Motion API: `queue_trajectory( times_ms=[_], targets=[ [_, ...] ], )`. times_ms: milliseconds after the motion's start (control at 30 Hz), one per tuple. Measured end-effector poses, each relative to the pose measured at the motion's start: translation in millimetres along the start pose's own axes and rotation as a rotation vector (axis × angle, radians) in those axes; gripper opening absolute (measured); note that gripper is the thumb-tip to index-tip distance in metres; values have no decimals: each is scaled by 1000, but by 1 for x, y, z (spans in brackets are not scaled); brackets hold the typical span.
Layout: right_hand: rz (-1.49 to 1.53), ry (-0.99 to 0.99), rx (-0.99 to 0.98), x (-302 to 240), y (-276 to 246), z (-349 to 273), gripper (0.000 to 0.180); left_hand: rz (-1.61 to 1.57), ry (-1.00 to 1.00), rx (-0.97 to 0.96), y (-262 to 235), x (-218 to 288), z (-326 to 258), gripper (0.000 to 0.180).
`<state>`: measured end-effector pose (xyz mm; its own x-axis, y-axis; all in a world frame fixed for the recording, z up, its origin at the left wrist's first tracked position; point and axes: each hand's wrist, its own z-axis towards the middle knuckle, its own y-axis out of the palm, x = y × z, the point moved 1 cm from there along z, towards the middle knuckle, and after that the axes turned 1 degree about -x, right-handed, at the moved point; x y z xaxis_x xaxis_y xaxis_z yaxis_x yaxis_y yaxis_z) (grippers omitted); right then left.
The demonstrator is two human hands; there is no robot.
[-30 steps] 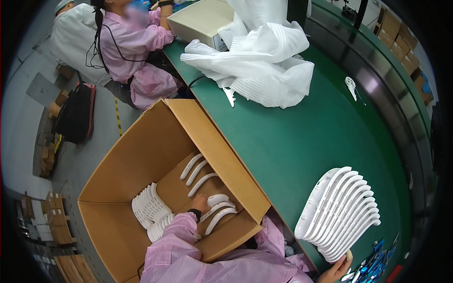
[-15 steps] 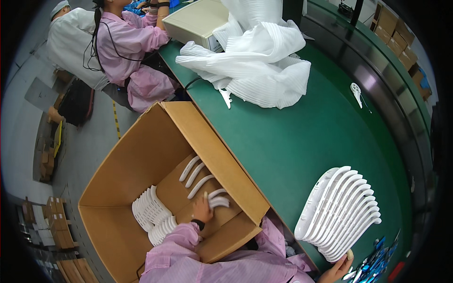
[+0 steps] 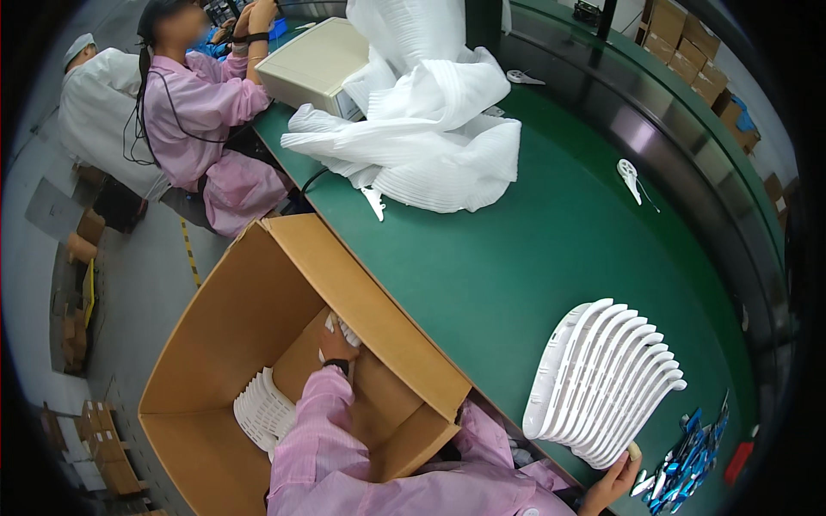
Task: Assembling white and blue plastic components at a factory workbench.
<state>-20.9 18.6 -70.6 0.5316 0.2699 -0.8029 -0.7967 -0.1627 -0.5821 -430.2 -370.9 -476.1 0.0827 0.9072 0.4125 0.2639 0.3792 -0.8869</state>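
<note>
Inside the cardboard box (image 3: 387, 318), my left hand (image 3: 338, 344) is closed around a few white curved plastic strips (image 3: 348, 334), pressed near the wall beside the table. The hand partly hides them. A nested row of similar white curved parts (image 3: 263, 406) lies on the box floor, partly covered by my left sleeve. On the green table, a larger fanned row of white curved plastic parts (image 3: 594, 378) stands to the right. My right hand (image 3: 609, 486) grips its near end, one fingertip wearing a pale finger cot; the other fingers are partly hidden.
Blue-and-silver small pieces (image 3: 684, 464) lie in a pile beside my right hand. White foam sheeting (image 3: 422, 155) is heaped at the table's far end, next to a beige machine (image 3: 314, 64). A white part (image 3: 630, 179) lies near the rail. A co-worker in pink (image 3: 202, 120) sits beyond the box.
My left hand has moved farther into the box, and the separate curved strips on its floor are now gathered at that hand. My right hand stays by the fanned row. The view has shifted slightly.
</note>
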Motion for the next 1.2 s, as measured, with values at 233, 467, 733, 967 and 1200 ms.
queue_trajectory(
  times_ms=[233, 467, 733, 967, 1200],
  targets=[
    [158, -68, -37, 42, 1, 1, 21, -845, -139, 68, -52, 108, -74, 91],
    [326, -43, -16, 56, 4, 6, 23, -723, 527, 364, -236, 168, -124, 72],
    [-61, -424, -287, 14, -26, 9, 82, -829, 500, -75, -371, 353, -130, 68],
    [4, -384, -275, 21, -21, 3, 60, -84, 743, -357, -244, 500, -64, 121],
    [-20, -404, -159, 14, -2, 18, 58, -120, 517, -563, -230, 537, -45, 102]
  ],
)
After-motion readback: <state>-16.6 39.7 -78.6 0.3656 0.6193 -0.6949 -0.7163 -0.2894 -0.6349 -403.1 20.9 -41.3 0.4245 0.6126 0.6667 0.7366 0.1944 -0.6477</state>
